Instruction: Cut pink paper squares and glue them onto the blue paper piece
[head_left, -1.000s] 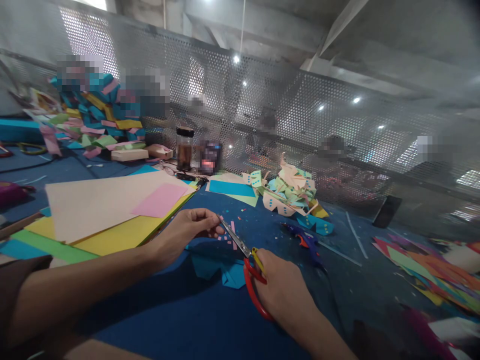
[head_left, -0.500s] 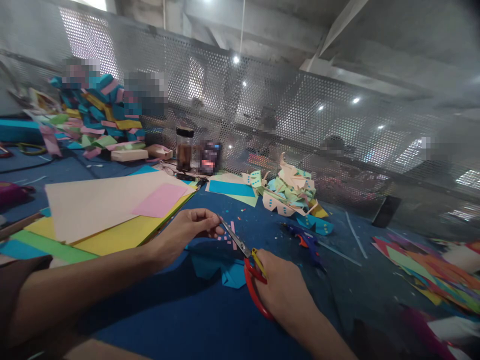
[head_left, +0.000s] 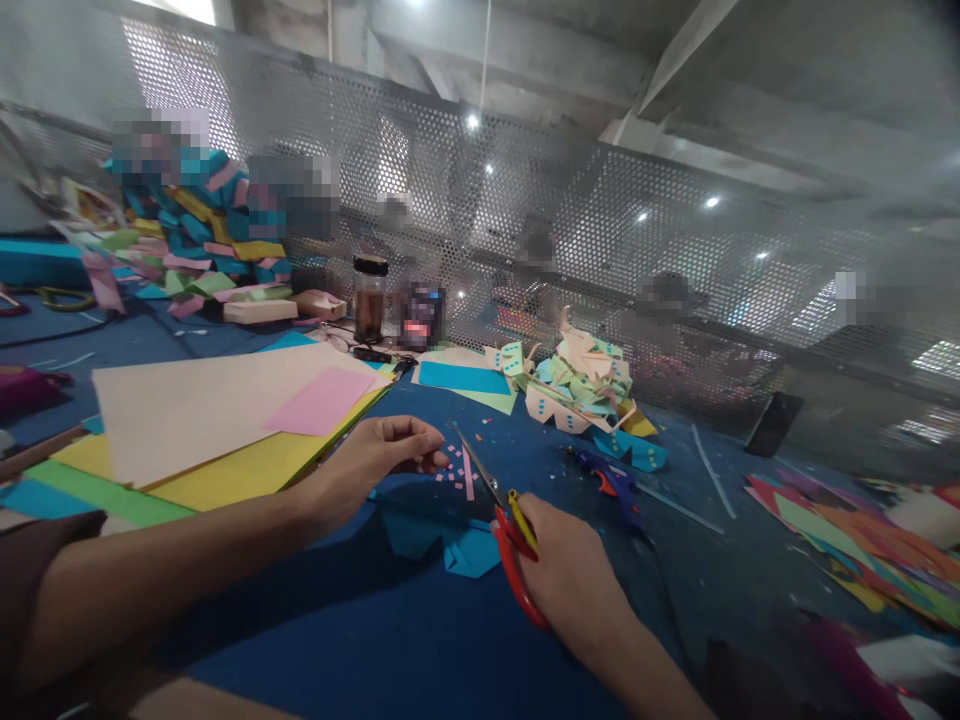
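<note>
My right hand (head_left: 574, 560) is closed around the red and yellow handles of a pair of scissors (head_left: 517, 560), whose blades point up and to the left. Left of the blade tips, my left hand (head_left: 397, 450) is pinched, thumb against fingers; whatever it holds is too small to make out. Below the blades, tiny pink paper squares (head_left: 451, 478) and a narrow pink paper strip (head_left: 469, 475) lie on the blue table (head_left: 315, 640). A folded blue paper piece (head_left: 469, 552) rests nearer to me, partly in shadow.
Large paper sheets (head_left: 202, 400) are stacked at left. Behind stand a lidded jar (head_left: 370, 300) and a heap of folded paper pieces (head_left: 581, 375). A blue glue gun (head_left: 611, 485) lies right of the scissors. Coloured paper (head_left: 862, 545) and a phone (head_left: 774, 423) are farther right.
The scissors have moved slightly right with my right hand, so their tips now stand apart from my left fingers. My left hand stays nearly in place.
</note>
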